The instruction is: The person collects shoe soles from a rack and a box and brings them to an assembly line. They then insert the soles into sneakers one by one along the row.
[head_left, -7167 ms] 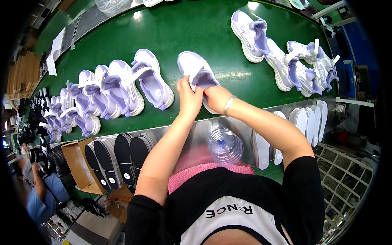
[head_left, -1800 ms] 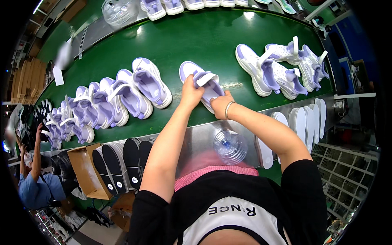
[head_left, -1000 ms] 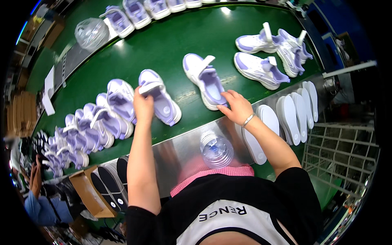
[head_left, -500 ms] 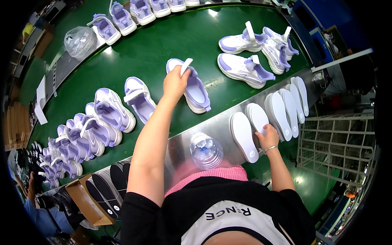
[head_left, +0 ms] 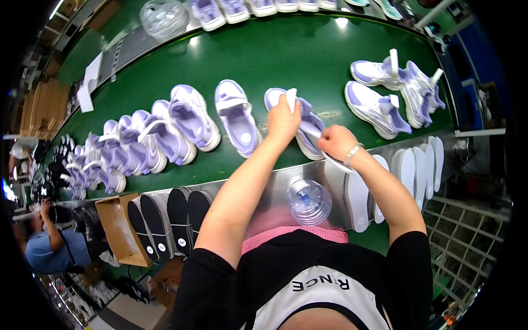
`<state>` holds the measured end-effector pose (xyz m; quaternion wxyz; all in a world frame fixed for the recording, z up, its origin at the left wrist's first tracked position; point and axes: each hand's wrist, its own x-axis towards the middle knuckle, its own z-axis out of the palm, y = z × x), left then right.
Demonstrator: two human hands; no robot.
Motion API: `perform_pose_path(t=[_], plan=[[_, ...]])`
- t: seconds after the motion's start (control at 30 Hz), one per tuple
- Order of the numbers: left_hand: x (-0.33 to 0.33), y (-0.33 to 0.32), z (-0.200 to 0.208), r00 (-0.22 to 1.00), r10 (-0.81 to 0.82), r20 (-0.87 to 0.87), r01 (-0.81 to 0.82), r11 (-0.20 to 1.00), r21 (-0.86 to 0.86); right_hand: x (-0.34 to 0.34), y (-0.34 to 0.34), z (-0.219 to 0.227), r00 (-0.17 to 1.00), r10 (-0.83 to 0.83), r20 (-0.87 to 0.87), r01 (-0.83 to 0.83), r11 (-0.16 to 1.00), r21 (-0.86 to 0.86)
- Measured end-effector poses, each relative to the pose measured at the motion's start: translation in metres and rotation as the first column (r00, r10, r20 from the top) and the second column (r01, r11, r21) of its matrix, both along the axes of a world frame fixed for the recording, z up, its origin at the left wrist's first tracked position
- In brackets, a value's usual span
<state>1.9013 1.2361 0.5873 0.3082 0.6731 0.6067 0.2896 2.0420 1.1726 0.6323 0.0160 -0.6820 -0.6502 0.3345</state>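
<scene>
A white and lilac sneaker (head_left: 306, 147) lies on the green table in front of me, toe pointing away. My left hand (head_left: 284, 120) is closed on the white strap (head_left: 291, 98) near its toe, pulling it up off the shoe's opening. Over the heel, my right hand (head_left: 336, 142) pinches a white insole (head_left: 338, 164). Its front end reaches into the shoe, while the heel end sticks out beneath my fingers. Just left stands another sneaker (head_left: 240, 125), its strap lying across it.
More sneakers (head_left: 192, 118) line up leftward, and several stand at the right (head_left: 374, 107). White insoles (head_left: 358, 203) lie along the metal ledge by a clear plastic bottle (head_left: 309, 202). A carton (head_left: 118, 231) with dark insoles is lower left; a person (head_left: 58, 247) works beyond. A wire rack (head_left: 462, 236) stands right.
My right hand has picked up an insole from the ledge and brought it left to the sneaker. My left hand still grips the strap. The whole view has shifted.
</scene>
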Motion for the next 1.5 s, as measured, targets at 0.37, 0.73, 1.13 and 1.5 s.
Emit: perform_pose_path(t=[0.37,0.73,1.13,1.5], plan=[[-0.017,-0.005,-0.015,0.99,0.119,0.071,-0.11,0.987,-0.119,-0.012,-0.02,0.032,0.82,0.355,0.45,-0.362,0.929,-0.072],[-0.045,-0.002,-0.052,0.937,-0.167,-0.307,0.246,0.938,0.242,-0.06,0.033,-0.051,0.937,0.275,0.215,-0.293,0.954,0.06],[-0.027,-0.004,-0.028,0.958,-0.086,0.272,0.077,0.996,0.04,-0.066,0.055,-0.082,0.828,0.46,0.321,-0.385,0.882,-0.272],[-0.021,0.003,-0.041,0.979,0.136,0.154,-0.139,0.99,0.013,-0.041,0.018,0.001,0.763,0.599,0.245,-0.501,0.786,-0.363]])
